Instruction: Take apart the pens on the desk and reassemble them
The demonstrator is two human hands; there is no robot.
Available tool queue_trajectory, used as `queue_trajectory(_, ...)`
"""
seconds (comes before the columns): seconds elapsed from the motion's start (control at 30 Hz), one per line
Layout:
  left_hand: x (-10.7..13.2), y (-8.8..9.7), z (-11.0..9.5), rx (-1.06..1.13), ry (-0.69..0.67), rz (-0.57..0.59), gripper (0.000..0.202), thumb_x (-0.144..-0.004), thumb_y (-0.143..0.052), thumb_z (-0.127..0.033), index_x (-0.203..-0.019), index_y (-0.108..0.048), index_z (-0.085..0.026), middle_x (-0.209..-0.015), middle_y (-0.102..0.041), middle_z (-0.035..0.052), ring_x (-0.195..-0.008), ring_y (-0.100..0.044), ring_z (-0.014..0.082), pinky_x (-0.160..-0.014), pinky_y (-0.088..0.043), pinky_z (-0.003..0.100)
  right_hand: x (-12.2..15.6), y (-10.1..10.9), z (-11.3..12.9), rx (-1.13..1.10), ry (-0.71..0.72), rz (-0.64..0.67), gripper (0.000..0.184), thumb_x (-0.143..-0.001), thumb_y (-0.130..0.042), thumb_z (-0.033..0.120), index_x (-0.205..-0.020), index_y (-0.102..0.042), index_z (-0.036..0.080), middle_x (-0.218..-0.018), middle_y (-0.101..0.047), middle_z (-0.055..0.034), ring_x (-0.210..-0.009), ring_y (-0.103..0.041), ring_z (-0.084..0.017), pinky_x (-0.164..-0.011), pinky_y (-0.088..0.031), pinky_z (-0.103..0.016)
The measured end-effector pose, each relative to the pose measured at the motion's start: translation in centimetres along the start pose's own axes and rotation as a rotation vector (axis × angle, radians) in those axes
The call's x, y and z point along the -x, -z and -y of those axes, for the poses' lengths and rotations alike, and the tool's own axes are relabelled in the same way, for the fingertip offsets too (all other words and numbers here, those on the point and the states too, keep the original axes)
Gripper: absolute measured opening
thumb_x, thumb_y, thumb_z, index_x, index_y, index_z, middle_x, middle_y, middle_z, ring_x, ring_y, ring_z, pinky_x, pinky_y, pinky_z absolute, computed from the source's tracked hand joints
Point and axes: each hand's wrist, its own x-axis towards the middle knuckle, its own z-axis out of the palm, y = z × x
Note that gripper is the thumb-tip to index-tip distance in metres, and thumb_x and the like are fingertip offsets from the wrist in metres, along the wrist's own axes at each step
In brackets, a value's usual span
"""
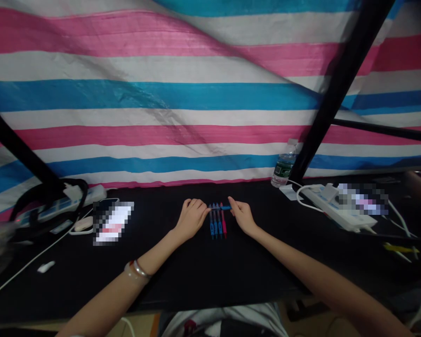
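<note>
Several pens (217, 222) lie side by side on the black tabletop, three with blue barrels and one with a red barrel. One blue pen (220, 208) lies crosswise over their upper ends. My left hand (192, 218) pinches its left end with the fingertips. My right hand (243, 216) is at its right end, with the fingertips touching or very near it. I cannot tell whether that hand grips the pen.
Behind the hands stand a water bottle (284, 164) and a white power strip (335, 207). Another power strip (59, 206), a black cable loop (49, 199) and a pixelated phone-like object (112, 223) lie left. A striped tarp (196, 117) and black poles (340, 89) rise behind the table (196, 281).
</note>
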Motion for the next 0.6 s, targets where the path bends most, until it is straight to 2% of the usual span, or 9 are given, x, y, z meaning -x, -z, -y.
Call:
queue_trajectory(0.33, -0.03, -0.47, 0.36, 0.025, -0.021, 0.013, 0.032, -0.093, -0.026, -0.029, -0.077, -0.052, -0.017, -0.081, -0.054, 0.0041, -0.078, -0.046, 0.0171, -0.081, -0.03, 0.035, 0.04, 0.22, 0.13, 0.012, 0.127, -0.01, 0.046, -0.084, -0.042, 0.048, -0.049, -0.039, 0.018, -0.047, -0.033, 0.0042, -0.047, -0.034, -0.009, -0.048, -0.029, -0.023)
queue_trajectory(0.5, -0.09, -0.51, 0.68, 0.054, -0.003, 0.024, 0.033, -0.093, -0.027, -0.029, -0.075, -0.051, -0.017, -0.079, -0.053, 0.0037, -0.077, -0.046, 0.0168, -0.079, -0.032, 0.034, -0.09, 0.13, 0.02, 0.021, 0.177, -0.019, 0.033, -0.083, -0.048, 0.043, -0.062, -0.05, 0.017, -0.059, -0.04, 0.003, -0.054, -0.038, -0.01, -0.051, -0.03, -0.022)
queue_trajectory(0.6, -0.13, -0.28, 0.71, 0.068, 0.002, 0.036, 0.032, -0.093, -0.027, -0.028, -0.075, -0.051, -0.017, -0.078, -0.053, 0.0036, -0.076, -0.048, 0.0168, -0.077, -0.032, 0.034, -0.01, -0.02, -0.12, 0.012, 0.174, -0.004, 0.029, -0.083, -0.047, 0.042, -0.068, -0.052, 0.018, -0.059, -0.04, 0.0034, -0.053, -0.037, -0.01, -0.049, -0.029, -0.022)
